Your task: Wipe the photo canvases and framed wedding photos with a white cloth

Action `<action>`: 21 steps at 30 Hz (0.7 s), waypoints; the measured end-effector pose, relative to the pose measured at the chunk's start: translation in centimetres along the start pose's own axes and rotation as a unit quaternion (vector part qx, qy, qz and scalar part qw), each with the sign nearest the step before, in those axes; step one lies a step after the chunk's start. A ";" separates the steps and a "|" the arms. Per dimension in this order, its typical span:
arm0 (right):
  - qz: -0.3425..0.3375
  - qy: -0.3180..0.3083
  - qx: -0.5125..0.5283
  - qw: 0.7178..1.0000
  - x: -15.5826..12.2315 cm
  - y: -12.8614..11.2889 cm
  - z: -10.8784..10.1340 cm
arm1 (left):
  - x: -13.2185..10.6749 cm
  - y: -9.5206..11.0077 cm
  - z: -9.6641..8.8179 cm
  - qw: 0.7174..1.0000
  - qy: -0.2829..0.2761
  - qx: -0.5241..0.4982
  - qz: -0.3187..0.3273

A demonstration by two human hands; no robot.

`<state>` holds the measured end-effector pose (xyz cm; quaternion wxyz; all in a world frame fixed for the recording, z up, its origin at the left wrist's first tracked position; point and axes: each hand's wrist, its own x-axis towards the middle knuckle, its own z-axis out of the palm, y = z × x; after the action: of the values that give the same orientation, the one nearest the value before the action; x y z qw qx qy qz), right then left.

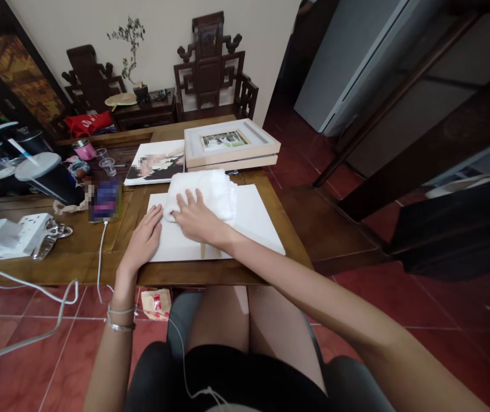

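Note:
A folded white towel [223,197] with a fringed right edge lies on a flat white board [257,223] near the front edge of the table. My right hand [196,217] rests on the towel's left part, its fingers apart and pressing down on the cloth. Flat at the left edge of the board is my left hand [147,232], its fingers stretched out and pointing away from me, with nothing held. Two short light strips show on the board just below my right wrist; what they are I cannot tell.
Behind the towel are light wooden picture frames [232,143], stacked, and a printed canvas [154,163]. To the left are a white power strip [34,232] with cables, a phone-like device [105,200] on a cord, and a dark lidded cup [51,177]. The table [296,240] ends to my right.

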<state>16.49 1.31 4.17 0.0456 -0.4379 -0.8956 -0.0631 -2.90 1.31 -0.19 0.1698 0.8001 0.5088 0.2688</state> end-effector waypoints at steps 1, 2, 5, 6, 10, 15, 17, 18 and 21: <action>-0.013 0.000 0.003 1.000 -0.7 -0.4 0.1 | 0.0 0.1 0.0 1.000 0.000 -0.001 0.002; -0.028 0.002 0.009 1.000 -1.7 -0.9 0.0 | 0.0 0.1 0.0 1.000 0.000 -0.001 0.003; -0.076 0.007 0.032 0.997 -5.6 -3.1 -0.5 | 0.0 0.3 -0.1 1.000 0.000 0.007 0.006; -0.091 0.007 0.041 0.995 -6.9 -3.8 -0.7 | 0.0 0.4 -0.1 1.000 -0.002 0.010 0.007; -0.120 -0.007 0.074 0.990 -9.7 -5.2 -1.6 | 0.0 0.3 -0.1 1.000 -0.008 0.013 0.008; -0.085 -0.034 0.063 0.994 -6.7 -2.4 -1.7 | 0.0 0.0 0.2 1.000 -0.004 0.007 0.008; -0.056 -0.036 0.041 0.997 -4.3 -0.8 -1.5 | 0.0 -0.1 0.3 1.000 -0.006 0.004 0.010; -0.040 -0.036 0.032 0.998 -3.1 -0.2 -1.4 | 0.0 -0.1 0.3 1.000 -0.006 0.002 0.010; -0.006 -0.028 0.014 1.000 -0.4 0.7 -0.8 | 0.0 -0.2 0.2 1.000 -0.002 -0.002 0.010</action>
<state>17.32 1.32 4.98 0.0265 -0.4335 -0.8999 -0.0387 -2.92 1.37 -0.44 0.1695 0.8054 0.5000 0.2695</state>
